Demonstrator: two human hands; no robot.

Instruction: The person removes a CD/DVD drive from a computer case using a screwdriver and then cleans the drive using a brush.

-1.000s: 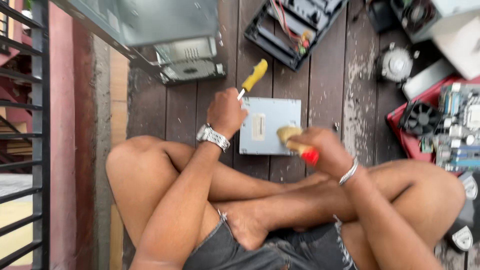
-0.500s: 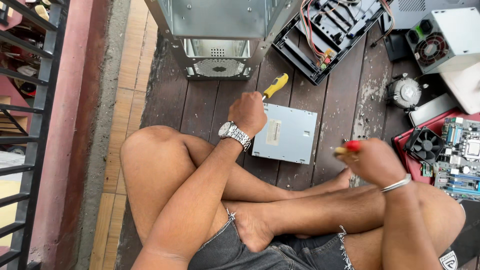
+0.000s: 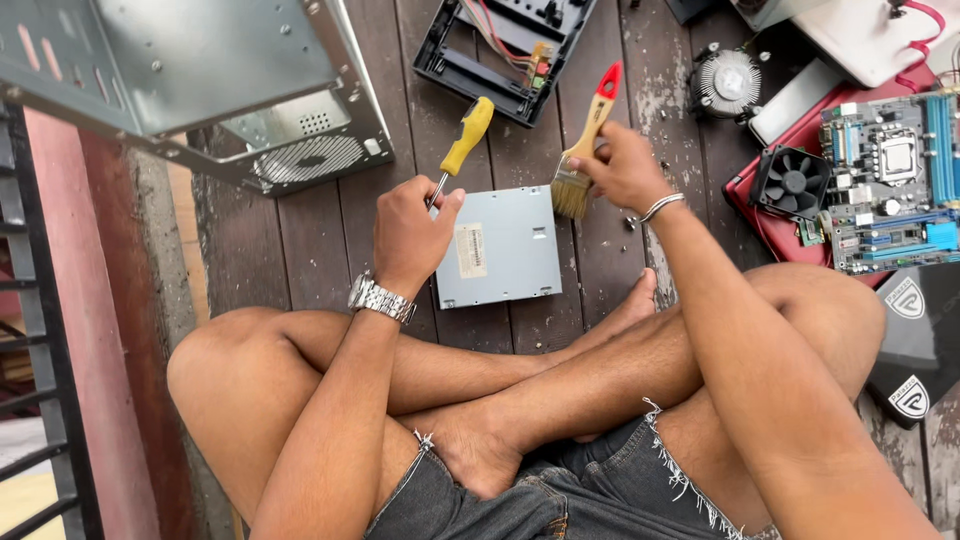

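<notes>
Grey drive box [image 3: 505,248] lay flat on the deck floor, just ahead of crossed shins. Right hand [image 3: 622,170] gripped a paintbrush [image 3: 583,150], bristles touching the box's far right corner; left hand [image 3: 408,232], at its left edge, clenched a yellow screwdriver [image 3: 458,148]. Dusting looked barely underway, casing unopened.

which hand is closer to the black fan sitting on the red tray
Right. The right hand, holding a paintbrush, is just left of the black fan. The left hand, gripping a yellow screwdriver, is farther left, beyond the grey drive.
</notes>
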